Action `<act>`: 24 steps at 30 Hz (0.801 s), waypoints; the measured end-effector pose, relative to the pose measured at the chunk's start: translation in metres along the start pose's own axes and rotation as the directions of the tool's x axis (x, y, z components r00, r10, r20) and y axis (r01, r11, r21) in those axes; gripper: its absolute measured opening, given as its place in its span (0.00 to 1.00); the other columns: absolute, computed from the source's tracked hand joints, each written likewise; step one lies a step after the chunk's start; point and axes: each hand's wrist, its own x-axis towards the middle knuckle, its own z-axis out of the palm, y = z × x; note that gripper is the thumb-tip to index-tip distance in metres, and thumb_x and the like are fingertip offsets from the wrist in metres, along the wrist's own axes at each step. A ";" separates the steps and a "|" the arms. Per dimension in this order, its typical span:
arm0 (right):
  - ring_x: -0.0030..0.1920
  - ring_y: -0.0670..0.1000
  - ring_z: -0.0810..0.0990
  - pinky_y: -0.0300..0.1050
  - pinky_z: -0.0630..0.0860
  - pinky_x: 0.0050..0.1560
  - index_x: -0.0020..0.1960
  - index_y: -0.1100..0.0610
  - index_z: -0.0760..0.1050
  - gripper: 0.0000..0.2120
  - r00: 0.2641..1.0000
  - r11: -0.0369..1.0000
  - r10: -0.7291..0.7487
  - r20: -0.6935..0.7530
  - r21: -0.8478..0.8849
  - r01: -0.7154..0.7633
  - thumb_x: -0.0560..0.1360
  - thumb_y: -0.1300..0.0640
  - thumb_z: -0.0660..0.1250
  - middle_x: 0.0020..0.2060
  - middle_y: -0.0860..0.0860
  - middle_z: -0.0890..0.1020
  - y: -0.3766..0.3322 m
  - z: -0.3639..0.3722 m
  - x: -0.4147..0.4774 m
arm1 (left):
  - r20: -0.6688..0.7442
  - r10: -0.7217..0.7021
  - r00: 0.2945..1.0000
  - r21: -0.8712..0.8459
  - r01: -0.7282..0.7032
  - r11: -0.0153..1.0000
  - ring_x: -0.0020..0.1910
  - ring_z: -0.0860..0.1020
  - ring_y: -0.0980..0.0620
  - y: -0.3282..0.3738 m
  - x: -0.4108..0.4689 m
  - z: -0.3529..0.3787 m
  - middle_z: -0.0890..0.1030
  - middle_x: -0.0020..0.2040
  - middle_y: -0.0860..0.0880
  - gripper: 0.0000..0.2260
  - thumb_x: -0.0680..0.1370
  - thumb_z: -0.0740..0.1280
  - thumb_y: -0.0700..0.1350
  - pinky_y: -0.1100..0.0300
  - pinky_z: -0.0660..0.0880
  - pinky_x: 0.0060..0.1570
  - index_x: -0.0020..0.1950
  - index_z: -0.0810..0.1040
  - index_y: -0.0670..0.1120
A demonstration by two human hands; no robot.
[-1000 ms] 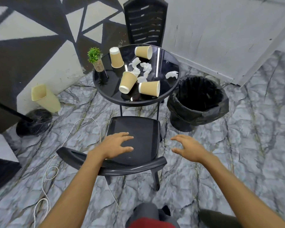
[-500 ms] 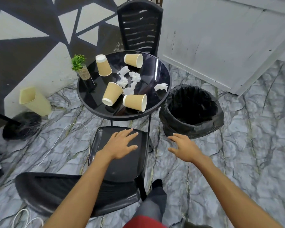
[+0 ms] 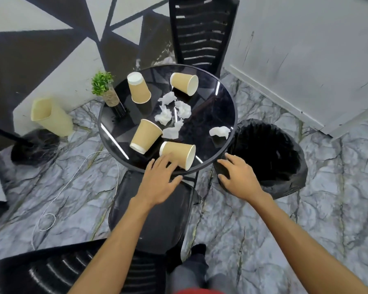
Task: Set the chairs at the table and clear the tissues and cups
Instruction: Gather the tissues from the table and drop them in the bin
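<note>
My left grip (image 3: pixel 159 181), fingers spread, hovers at the tipped paper cup (image 3: pixel 176 152) on the near edge of the bench (image 3: pixel 212 98), my right grip (image 3: pixel 238 177) spread and empty by the bin (image 3: pixel 285 183); the cup looks light and crushable, best held gently round its middle.

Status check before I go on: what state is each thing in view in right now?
Back-left paper cup: standing upside down.
Back paper cup: on its side.
Middle paper cup: tipped over.
Front paper cup: on its side, left hand open at its base.
Tissues: crumpled, on the table.
Trash bin: open, lined.
Near chair: seat partly under table.
Right hand: open, holding nothing.
</note>
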 end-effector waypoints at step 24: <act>0.74 0.60 0.64 0.61 0.69 0.64 0.73 0.46 0.67 0.24 0.945 0.942 -0.305 0.119 -0.109 0.318 0.78 0.52 0.66 0.75 0.56 0.64 0.047 -0.038 0.169 | -0.069 -0.378 0.923 -0.037 0.376 0.926 0.77 0.59 0.45 0.027 0.157 -0.010 0.59 0.79 0.46 0.26 0.80 0.62 0.53 0.50 0.61 0.72 0.77 0.60 0.54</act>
